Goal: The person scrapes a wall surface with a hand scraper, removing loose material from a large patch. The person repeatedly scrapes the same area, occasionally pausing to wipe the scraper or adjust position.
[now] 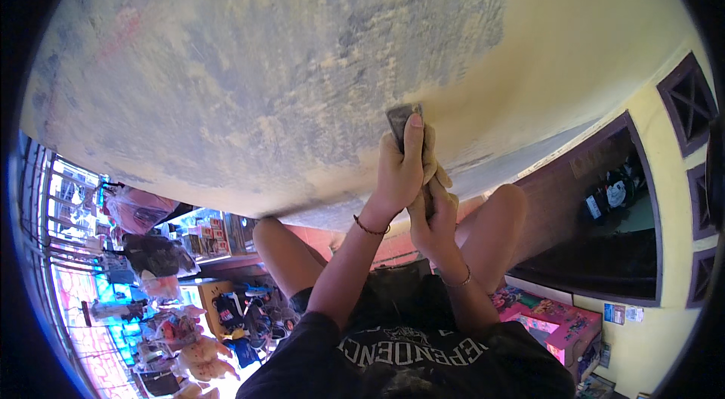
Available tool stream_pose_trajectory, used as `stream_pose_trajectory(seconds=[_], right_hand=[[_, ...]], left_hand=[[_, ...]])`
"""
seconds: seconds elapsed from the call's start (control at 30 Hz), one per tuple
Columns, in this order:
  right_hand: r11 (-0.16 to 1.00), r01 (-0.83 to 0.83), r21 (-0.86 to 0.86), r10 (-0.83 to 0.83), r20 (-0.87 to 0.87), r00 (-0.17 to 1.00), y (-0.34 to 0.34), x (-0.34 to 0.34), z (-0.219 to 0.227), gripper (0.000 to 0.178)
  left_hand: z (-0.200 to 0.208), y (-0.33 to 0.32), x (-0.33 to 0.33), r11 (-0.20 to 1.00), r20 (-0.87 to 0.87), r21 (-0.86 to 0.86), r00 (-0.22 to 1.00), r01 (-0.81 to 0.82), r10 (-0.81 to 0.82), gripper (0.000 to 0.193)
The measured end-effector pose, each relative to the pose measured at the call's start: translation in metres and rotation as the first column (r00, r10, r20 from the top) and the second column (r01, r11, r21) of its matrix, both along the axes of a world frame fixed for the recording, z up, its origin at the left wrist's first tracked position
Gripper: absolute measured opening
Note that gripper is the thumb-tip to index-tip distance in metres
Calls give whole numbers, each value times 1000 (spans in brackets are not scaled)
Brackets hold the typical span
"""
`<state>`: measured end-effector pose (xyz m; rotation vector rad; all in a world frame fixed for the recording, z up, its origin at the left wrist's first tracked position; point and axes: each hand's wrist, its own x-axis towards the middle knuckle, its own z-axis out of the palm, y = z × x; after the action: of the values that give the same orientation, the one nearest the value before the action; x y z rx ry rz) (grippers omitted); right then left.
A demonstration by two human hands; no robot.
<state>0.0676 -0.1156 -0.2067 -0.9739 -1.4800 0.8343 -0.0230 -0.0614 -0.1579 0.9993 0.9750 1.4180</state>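
Note:
Both of my hands are closed on one scraper (pixel 405 117), whose flat, dusty grey blade lies against the wall (pixel 302 67). My left hand (pixel 404 165) is the upper one, with its thumb stretched along the blade. Below it my right hand (pixel 436 225) is wrapped round the lower part, where a bit of dark handle shows between the fingers. Dust coats the fingers. The wall is patchy grey and cream on the left and in the middle, and plainer yellowish cream on the right. Where the blade's edge meets the wall is hard to make out.
My bent knees (pixel 495 221) flank my forearms. At the lower left, wrapped goods hang by a metal grille (pixel 57 203), near a glass display case (pixel 208 237). A dark-framed doorway (pixel 642 172) stands on the right, with a pink patterned box (pixel 555 316) below it.

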Motion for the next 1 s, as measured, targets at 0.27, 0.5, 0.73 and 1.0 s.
stream_pose_trajectory(seconds=[0.27, 0.5, 0.73, 1.0], right_hand=[[1000, 13, -24, -12, 34, 999, 0, 3, 5, 26], [1000, 22, -19, -21, 59, 998, -1, 3, 7, 26], [992, -2, -126, 3, 13, 1000, -1, 4, 6, 25], [990, 2, -138, -7, -38, 999, 1, 5, 14, 26]], left_hand=[[3, 4, -3, 999, -54, 32, 998, 36, -34, 47], [4, 4, 1, 999, 10, 32, 999, 37, -38, 46], [2, 5, 0, 999, -35, -39, 999, 4, -5, 43], [18, 6, 5, 999, 87, -11, 996, 34, -33, 40]])
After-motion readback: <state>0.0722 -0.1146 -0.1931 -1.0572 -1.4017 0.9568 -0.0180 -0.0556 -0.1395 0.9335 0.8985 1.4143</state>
